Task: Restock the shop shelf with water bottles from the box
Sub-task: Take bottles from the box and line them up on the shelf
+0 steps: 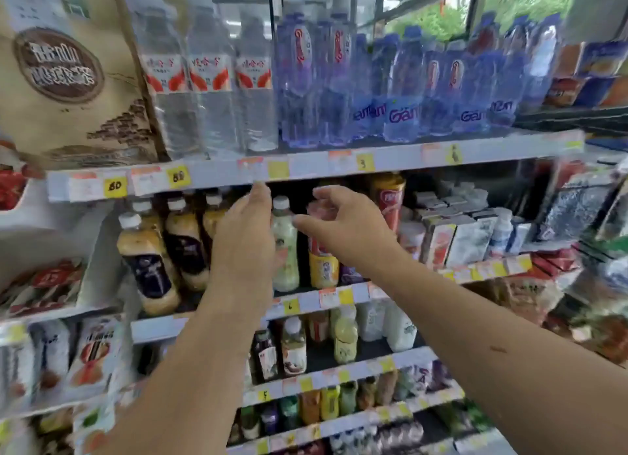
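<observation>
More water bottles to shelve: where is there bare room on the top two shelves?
Top shelf is crowded: clear bottles and blue bottles fill it side by side. Below, only a narrow gap between the pale green bottle and the yellow can.

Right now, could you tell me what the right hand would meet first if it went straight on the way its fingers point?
Most likely the pale green plastic bottle with a white cap, just beyond the right hand; depth is unclear.
</observation>
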{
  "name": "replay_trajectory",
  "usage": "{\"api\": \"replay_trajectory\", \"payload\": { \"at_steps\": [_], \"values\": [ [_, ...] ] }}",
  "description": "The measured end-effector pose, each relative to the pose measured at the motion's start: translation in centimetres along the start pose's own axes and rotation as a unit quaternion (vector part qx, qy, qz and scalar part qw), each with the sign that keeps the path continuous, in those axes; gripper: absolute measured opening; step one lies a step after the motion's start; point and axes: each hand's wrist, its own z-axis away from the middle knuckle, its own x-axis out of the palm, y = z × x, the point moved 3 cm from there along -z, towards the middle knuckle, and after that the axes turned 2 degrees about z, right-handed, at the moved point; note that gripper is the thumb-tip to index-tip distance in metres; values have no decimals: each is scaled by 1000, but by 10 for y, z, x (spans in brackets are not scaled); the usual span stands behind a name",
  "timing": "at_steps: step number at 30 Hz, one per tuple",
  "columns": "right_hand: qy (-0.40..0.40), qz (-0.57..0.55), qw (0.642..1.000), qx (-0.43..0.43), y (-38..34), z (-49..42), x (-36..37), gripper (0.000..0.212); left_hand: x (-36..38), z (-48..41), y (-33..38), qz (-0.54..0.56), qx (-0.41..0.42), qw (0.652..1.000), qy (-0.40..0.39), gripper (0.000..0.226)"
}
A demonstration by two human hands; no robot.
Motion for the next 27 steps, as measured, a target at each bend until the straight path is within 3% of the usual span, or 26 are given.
{"api": "replay_trajectory", "payload": {
  "at_steps": [4,11,18,27],
  "values": [
    [-63,29,995,76,88,63,-2,62,23,45,-90,-32,-81,996,0,45],
    [-134,54,961,234,243,165,36,56,37,92,-265,-86,-256,963,-5,30],
    [-152,81,924,342,380,258,76,16,37,134,-433,-112,-390,914,-22,32],
    [-198,101,882,416,535,346,129,42,23,182,-596,-168,-459,872,-9,44]
  ]
}}
